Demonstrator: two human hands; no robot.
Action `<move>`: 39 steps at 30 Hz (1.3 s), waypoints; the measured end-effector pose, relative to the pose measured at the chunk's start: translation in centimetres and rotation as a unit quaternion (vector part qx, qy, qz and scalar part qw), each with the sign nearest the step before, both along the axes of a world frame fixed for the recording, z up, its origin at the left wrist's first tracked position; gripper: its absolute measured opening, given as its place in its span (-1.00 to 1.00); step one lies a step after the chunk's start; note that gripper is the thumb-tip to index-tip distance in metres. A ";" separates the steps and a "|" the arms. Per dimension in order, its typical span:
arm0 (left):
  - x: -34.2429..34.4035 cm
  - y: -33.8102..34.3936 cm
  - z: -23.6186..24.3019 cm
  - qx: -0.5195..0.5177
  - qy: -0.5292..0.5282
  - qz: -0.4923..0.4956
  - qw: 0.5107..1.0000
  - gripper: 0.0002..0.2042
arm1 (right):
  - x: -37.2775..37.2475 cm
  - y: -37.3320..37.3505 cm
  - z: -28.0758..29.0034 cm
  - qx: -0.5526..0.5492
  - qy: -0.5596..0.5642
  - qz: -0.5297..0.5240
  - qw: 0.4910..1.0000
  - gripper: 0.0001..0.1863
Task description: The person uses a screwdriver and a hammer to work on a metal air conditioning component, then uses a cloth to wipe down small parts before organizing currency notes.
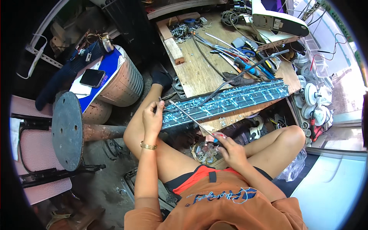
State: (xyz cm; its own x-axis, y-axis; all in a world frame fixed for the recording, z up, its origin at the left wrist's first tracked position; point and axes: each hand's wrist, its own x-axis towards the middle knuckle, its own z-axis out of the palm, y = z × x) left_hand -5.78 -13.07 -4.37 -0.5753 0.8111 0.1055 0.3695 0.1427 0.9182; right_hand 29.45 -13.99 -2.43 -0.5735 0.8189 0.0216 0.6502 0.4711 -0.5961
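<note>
My left hand [152,117] is closed at the left end of a long dark strip [230,101] covered in shiny blue-white fragments, pinching something small and dark that I cannot make out. My right hand [230,151] grips the red-and-blue handle of a long thin metal tool [191,118], whose tip lies near my left fingertips. Beneath the strip is a wooden board [184,73], with a dark flexible rod [260,61] reaching across both. Hand tools [260,71], including pliers and scissors, lie behind the strip on the board.
A round metal plate on a post [65,130] and pink chairs [38,145] stand left. Drums [122,76] carry a phone [92,78]. A white machine [278,21] sits back right, white round parts [310,96] at the right, and scrap [203,153] lies between my legs.
</note>
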 end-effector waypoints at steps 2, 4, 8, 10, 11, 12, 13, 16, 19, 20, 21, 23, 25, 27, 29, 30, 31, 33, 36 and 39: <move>0.3 0.0 0.1 0.020 0.019 -0.007 1.000 -0.69 | 2.1 1.4 4.3 -0.032 -0.012 0.028 0.999 -0.46; 0.2 -0.1 0.3 0.057 0.063 -0.032 0.996 -0.70 | 4.5 2.6 7.7 -0.029 -0.052 0.023 0.998 -0.49; 0.1 -0.5 0.8 0.093 0.155 -0.059 0.982 -0.71 | 8.4 4.0 12.7 -0.065 -0.043 -0.002 0.997 -0.50; 0.8 0.0 1.7 0.042 0.175 -0.057 0.982 -0.71 | 9.7 5.3 14.3 0.011 -0.063 0.010 0.998 -0.50; 1.1 0.1 1.9 -0.012 0.197 -0.052 0.979 -0.72 | 9.7 6.1 14.9 0.084 -0.082 0.026 0.993 -0.49; 1.1 0.0 1.6 -0.012 0.198 -0.051 0.979 -0.72 | 9.2 6.7 15.5 0.085 -0.080 0.026 0.993 -0.49; 1.0 0.0 1.2 -0.011 0.170 -0.041 0.985 -0.71 | 8.2 7.5 16.0 0.121 -0.091 0.005 0.989 -0.50; 0.9 0.4 0.2 -0.001 0.167 -0.020 0.986 -0.69 | 4.5 11.2 16.8 0.246 -0.124 0.023 0.961 -0.53; 1.0 1.4 0.6 0.009 0.177 -0.031 0.984 -0.67 | -0.1 16.9 16.4 0.327 -0.119 0.077 0.934 -0.60; 1.1 1.8 0.9 0.005 0.166 -0.047 0.985 -0.67 | -0.8 19.5 15.3 0.343 -0.137 0.088 0.925 -0.61; 1.2 2.0 1.1 0.008 0.168 -0.049 0.985 -0.67 | -1.6 22.1 14.2 0.369 -0.158 0.087 0.912 -0.62; 0.9 1.9 1.6 -0.023 0.209 -0.051 0.976 -0.72 | -3.2 24.7 11.5 0.446 -0.191 0.071 0.871 -0.59; 1.8 1.3 2.6 0.031 0.308 0.038 0.950 -0.66 | -5.4 23.7 10.1 0.495 -0.129 0.098 0.853 -0.56; 2.8 0.4 3.8 0.077 0.414 0.114 0.900 -0.31 | -6.7 21.2 9.1 0.395 -0.041 0.227 0.889 -0.58; 5.0 1.9 5.9 0.103 0.395 -0.003 0.913 -0.26 | -6.4 20.4 7.6 0.343 -0.016 0.280 0.897 -0.61; 6.0 2.2 6.7 0.118 0.377 -0.111 0.912 -0.21 | -6.7 20.0 7.0 0.310 -0.064 0.313 0.896 -0.62; 6.8 2.9 6.7 0.115 0.379 -0.111 0.911 -0.21 | -6.9 19.9 6.7 0.279 -0.116 0.344 0.889 -0.63; 7.9 4.7 6.3 0.003 0.476 -0.205 0.855 -0.06 | -7.3 19.9 6.5 0.270 -0.106 0.342 0.894 -0.63; 7.2 6.0 5.6 -0.065 0.392 -0.292 0.870 0.03 | -8.1 20.5 6.2 0.250 -0.080 0.342 0.902 -0.64; 7.7 6.3 5.7 -0.101 0.389 -0.294 0.867 -0.01 | -8.1 20.6 6.0 0.219 -0.068 0.337 0.913 -0.73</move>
State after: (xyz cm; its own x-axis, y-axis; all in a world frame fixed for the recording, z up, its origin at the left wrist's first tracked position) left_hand 1.87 -6.77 1.37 0.1252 0.9874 0.0969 0.9294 -0.1509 0.3368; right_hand 21.39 6.64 3.58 -0.9660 0.2084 0.1532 0.1783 0.9656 -0.1892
